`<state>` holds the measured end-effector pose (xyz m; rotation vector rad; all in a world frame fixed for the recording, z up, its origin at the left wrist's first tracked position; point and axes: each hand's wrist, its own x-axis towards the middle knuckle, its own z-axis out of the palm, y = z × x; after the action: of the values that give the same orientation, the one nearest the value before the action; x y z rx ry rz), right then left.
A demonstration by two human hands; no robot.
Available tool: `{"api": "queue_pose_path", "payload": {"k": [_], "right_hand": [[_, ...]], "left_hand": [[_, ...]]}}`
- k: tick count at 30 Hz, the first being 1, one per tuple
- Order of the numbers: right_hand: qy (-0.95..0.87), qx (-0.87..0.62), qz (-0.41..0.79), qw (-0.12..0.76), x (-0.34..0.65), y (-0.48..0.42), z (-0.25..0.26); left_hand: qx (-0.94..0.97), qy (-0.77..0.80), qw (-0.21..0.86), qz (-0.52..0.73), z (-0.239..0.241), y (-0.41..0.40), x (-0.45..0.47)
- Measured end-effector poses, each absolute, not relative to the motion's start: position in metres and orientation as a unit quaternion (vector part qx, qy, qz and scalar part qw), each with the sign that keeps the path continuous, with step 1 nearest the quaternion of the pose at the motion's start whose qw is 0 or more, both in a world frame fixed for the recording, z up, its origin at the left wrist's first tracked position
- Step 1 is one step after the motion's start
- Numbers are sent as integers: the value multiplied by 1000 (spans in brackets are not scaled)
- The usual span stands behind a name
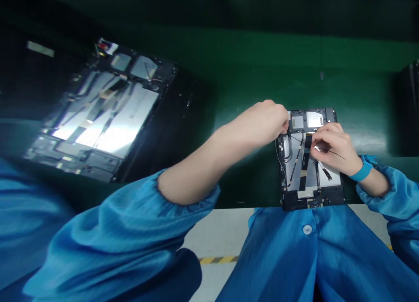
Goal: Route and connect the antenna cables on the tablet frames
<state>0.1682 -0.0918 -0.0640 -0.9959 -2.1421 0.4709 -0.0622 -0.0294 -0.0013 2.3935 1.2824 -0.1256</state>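
An opened tablet (336, 193) lies at the table's near edge, its inner side up, showing metal plates, dark ribbon cables and a black frame. My left hand (270, 121) is at its upper left corner with the fingers curled closed; the fingertips are mostly hidden, so what they grip cannot be made out. Over the right half of the tablet, my right hand (337, 147) pinches a thin black wire (335, 154), whose free end sticks out to the right across the hand. Below the right hand, a short black-ended ribbon cable (324, 172) rests on the metal plate.
At the left, another opened tablet (131, 132) lies on top of a dark block or stack. A black object (410, 105) stands at the right edge. The green tabletop (248, 79) stretches behind my hands. Another blue sleeve (26, 197) shows at the lower left.
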Motion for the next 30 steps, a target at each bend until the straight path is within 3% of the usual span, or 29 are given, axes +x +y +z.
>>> {"api": "queue_pose_path", "payload": {"k": [3, 11, 20, 25, 30], "right_hand": [[-829, -394, 181, 354, 170, -92, -64], [-827, -389, 195, 355, 170, -91, -61], [-822, -397, 195, 359, 175, -91, -58], [-777, -466, 181, 383, 186, -83, -52], [-790, -498, 123, 335, 188, -64, -52]], "left_hand": [[857, 473, 199, -54, -1, -30, -61], [844, 451, 290, 2, -10, -22, -72], [853, 480, 177, -106, 9, -36, -52], [829, 528, 183, -34, 8, -63, -43], [827, 523, 205, 12, -9, -102, -17]]}}
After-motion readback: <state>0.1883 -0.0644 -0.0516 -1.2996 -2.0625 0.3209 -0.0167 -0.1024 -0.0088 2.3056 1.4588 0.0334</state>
